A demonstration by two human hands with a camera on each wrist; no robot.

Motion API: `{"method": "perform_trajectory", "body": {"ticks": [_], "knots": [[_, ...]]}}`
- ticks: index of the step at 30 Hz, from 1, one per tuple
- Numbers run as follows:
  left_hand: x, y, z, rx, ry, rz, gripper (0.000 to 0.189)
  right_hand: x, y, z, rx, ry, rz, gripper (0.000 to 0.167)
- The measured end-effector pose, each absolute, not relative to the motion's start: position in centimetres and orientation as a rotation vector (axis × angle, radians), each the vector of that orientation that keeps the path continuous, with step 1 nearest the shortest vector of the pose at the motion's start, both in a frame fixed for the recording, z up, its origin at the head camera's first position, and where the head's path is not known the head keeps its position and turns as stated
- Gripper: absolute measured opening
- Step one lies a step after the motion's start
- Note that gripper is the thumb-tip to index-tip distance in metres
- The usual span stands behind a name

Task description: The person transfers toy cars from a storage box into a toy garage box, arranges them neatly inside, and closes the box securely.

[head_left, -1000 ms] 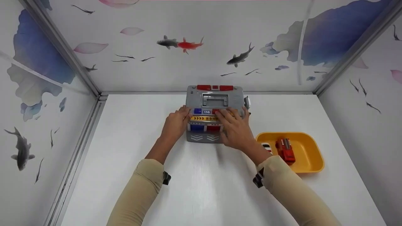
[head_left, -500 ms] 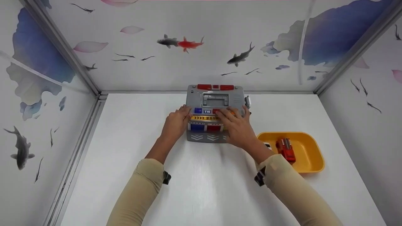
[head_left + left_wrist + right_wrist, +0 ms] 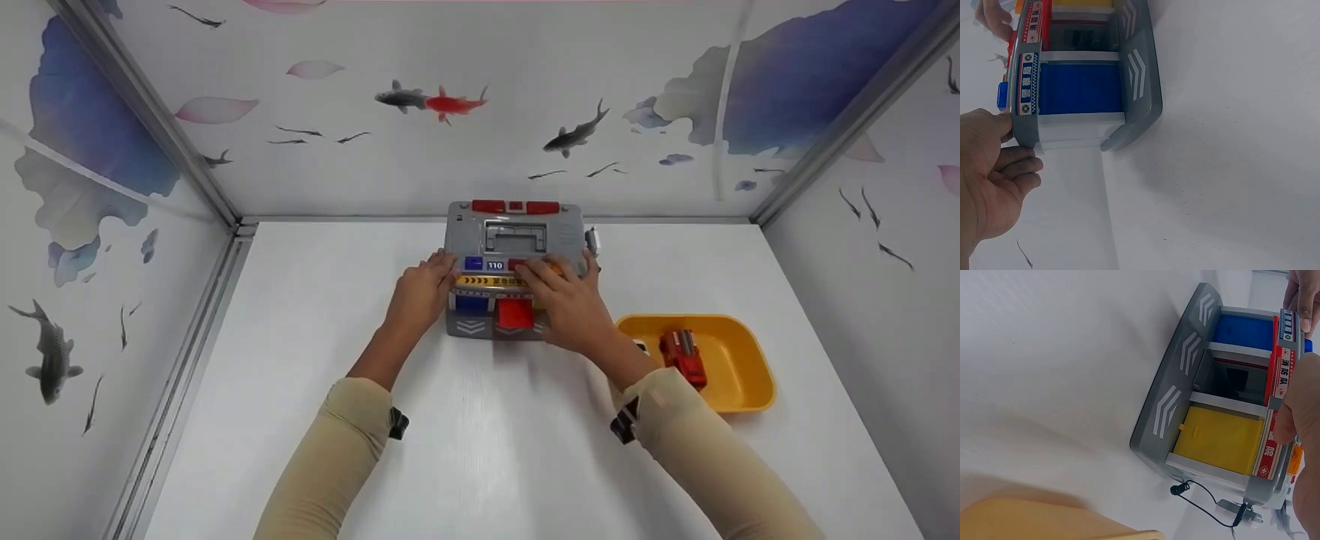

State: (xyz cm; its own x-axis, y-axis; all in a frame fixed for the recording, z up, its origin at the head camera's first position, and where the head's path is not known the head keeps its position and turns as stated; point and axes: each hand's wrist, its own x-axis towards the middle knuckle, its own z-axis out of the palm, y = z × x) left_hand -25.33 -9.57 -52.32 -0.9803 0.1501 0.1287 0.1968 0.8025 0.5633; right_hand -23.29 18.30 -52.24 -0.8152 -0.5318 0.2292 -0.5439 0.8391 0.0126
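A grey toy garage [image 3: 465, 240] stands against the back wall, with a carry handle in its roof. My left hand [image 3: 420, 296] grips its left edge, with curled fingers along the side wall. Over the right part of the roof front lies my right hand [image 3: 566, 311]; one fingertip touches the red button [image 3: 515, 265] and the thumb lies near the front sign. The red door [image 3: 515, 313] is swung up and out, and its bay shows dark inside. The blue door [image 3: 1081, 87] and the yellow door [image 3: 1219, 439] are closed.
A yellow tray [image 3: 735, 367] stands to the right, under the right forearm. It holds a red toy truck [image 3: 684, 360] and a white toy car [image 3: 641, 346], mostly hidden. A black cord [image 3: 1202, 486] hangs at the garage's right side. Printed walls enclose the white table [image 3: 480, 450].
The red door has swung up and outward from closed within the last half second. The right thumb has shifted slightly to the right. The left hand keeps its place.
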Motion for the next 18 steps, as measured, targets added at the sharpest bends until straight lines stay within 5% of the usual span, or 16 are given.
{"method": "perform_trajectory", "body": {"ticks": [13, 18], "knots": [[-25.4, -9.6, -52.4, -0.273, -2.921, -0.928, 0.047, -23.1, 20.0, -51.7, 0.913, -2.781, 0.11, 0.071], [-25.4, -9.7, -52.4, -0.276, -2.912, -0.93, 0.046, -22.6, 21.2, -51.6, 0.916, -2.799, 0.156, 0.075]]}}
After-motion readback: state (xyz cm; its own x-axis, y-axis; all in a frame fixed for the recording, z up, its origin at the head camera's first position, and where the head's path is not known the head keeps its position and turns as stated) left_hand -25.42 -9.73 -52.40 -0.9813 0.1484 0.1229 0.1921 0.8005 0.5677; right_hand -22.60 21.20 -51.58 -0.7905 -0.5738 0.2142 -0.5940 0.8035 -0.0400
